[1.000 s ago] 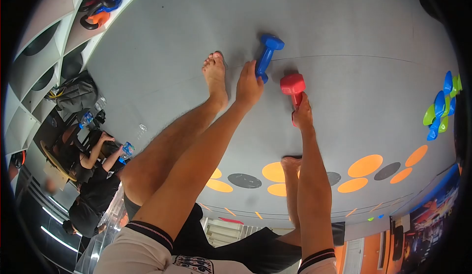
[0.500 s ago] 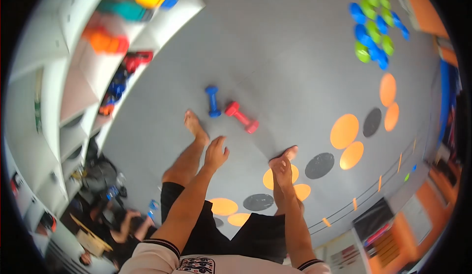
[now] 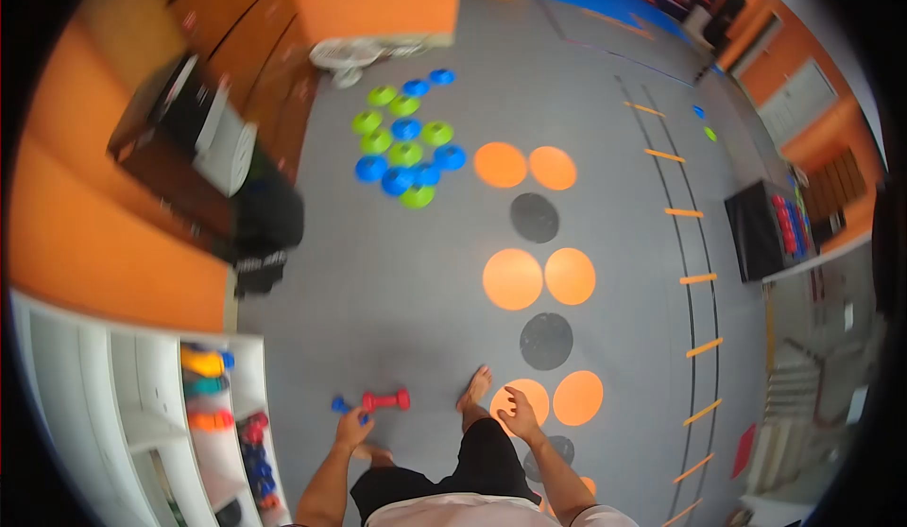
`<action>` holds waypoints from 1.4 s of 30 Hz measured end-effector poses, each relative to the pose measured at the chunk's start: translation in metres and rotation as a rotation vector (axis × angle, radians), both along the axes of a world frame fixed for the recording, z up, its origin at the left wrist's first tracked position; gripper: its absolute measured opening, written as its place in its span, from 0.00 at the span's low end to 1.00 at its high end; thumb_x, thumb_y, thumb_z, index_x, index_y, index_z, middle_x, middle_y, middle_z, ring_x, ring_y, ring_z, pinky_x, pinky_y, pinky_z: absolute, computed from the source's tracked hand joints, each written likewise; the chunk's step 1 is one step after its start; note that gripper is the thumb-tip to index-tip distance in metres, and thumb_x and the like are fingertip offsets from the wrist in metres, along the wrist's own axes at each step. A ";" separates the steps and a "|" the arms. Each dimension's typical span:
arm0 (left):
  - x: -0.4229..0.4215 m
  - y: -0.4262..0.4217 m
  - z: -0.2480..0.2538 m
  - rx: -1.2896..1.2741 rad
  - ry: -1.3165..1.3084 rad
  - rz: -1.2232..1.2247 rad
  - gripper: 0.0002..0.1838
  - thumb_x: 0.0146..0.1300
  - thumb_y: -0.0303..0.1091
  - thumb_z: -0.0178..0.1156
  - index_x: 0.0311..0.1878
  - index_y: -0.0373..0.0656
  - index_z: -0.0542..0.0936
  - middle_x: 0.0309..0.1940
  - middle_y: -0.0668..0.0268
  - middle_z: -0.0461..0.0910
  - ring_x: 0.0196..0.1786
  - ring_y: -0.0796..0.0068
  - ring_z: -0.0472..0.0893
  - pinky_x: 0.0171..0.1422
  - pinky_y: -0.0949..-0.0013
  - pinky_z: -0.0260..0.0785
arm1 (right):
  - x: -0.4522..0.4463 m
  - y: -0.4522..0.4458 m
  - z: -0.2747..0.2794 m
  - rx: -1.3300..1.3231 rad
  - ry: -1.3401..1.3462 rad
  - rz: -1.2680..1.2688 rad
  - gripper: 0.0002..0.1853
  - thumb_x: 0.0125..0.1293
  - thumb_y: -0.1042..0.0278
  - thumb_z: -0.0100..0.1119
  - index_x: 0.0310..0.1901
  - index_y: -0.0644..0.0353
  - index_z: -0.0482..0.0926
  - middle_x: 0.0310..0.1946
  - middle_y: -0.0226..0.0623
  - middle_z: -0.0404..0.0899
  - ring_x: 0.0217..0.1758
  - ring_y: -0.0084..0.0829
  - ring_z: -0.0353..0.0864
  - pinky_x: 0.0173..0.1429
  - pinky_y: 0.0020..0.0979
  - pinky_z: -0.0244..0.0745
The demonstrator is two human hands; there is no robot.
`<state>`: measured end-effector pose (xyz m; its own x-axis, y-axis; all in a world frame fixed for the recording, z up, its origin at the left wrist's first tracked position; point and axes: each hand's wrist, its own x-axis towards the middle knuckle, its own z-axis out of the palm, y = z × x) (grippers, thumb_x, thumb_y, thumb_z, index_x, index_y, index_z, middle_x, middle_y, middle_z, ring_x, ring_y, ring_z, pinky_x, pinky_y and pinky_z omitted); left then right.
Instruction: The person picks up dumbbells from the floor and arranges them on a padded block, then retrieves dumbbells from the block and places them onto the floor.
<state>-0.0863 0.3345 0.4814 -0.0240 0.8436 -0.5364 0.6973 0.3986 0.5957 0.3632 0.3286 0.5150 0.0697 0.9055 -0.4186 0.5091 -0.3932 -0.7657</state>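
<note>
My left hand (image 3: 352,429) hangs at the lower left with loosely bent fingers, holding nothing that I can see. In the view it partly covers a blue dumbbell (image 3: 340,403) on the grey floor. Beside that lies a red dumbbell (image 3: 386,400), lined up roughly crosswise. My right hand (image 3: 520,416) is at the lower middle, empty, fingers apart, over one of the orange floor discs (image 3: 577,397). One bare foot (image 3: 475,388) shows between my hands; the other is largely hidden behind my left hand and shorts.
Green and blue cones (image 3: 405,154) are scattered on the floor ahead. Orange and black discs (image 3: 546,341) form a column, with an agility ladder (image 3: 697,279) to their right. White shelves (image 3: 142,414) with coloured gear stand at left. A white fan (image 3: 348,54) stands by the orange wall.
My view has swung right and up, so the cones, discs and ladder now lie ahead. The dumbbells now appear at lower left, still on the floor. My right hand's fingers have spread.
</note>
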 end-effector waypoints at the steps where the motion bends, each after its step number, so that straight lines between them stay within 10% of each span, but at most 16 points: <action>1: 0.007 0.011 0.010 -0.022 0.006 -0.018 0.26 0.53 0.45 0.72 0.52 0.41 0.83 0.46 0.54 0.86 0.49 0.57 0.85 0.56 0.59 0.77 | 0.030 -0.002 -0.005 0.002 0.016 -0.095 0.35 0.59 0.67 0.69 0.67 0.60 0.67 0.62 0.44 0.74 0.59 0.39 0.80 0.57 0.39 0.81; 15: 0.200 0.210 0.047 -0.244 -0.137 0.127 0.20 0.52 0.27 0.67 0.51 0.41 0.81 0.38 0.63 0.83 0.37 0.71 0.84 0.34 0.63 0.82 | 0.269 -0.052 0.040 -0.071 0.077 -0.913 0.34 0.58 0.66 0.69 0.67 0.57 0.68 0.55 0.45 0.80 0.50 0.39 0.85 0.55 0.38 0.81; 24: 0.400 0.401 0.018 -0.205 -0.251 -0.096 0.20 0.53 0.31 0.68 0.51 0.40 0.82 0.39 0.63 0.84 0.39 0.71 0.84 0.40 0.66 0.79 | 0.372 0.039 0.049 -0.078 0.060 -1.102 0.33 0.60 0.69 0.68 0.67 0.56 0.68 0.56 0.41 0.79 0.48 0.35 0.84 0.48 0.33 0.81; 29: 0.557 0.552 0.024 -0.103 -0.216 -0.314 0.21 0.54 0.37 0.69 0.51 0.38 0.83 0.45 0.59 0.86 0.46 0.68 0.84 0.55 0.66 0.76 | 0.457 0.112 0.056 -0.023 0.013 -1.219 0.32 0.61 0.70 0.66 0.67 0.57 0.69 0.55 0.41 0.79 0.46 0.33 0.84 0.44 0.32 0.81; 42: 1.050 0.732 0.160 0.096 -0.525 -0.973 0.19 0.62 0.39 0.67 0.54 0.42 0.83 0.50 0.59 0.85 0.53 0.67 0.84 0.55 0.66 0.77 | 0.683 0.295 0.082 0.196 -0.129 -1.377 0.33 0.60 0.70 0.65 0.68 0.55 0.66 0.58 0.43 0.78 0.52 0.35 0.83 0.49 0.36 0.82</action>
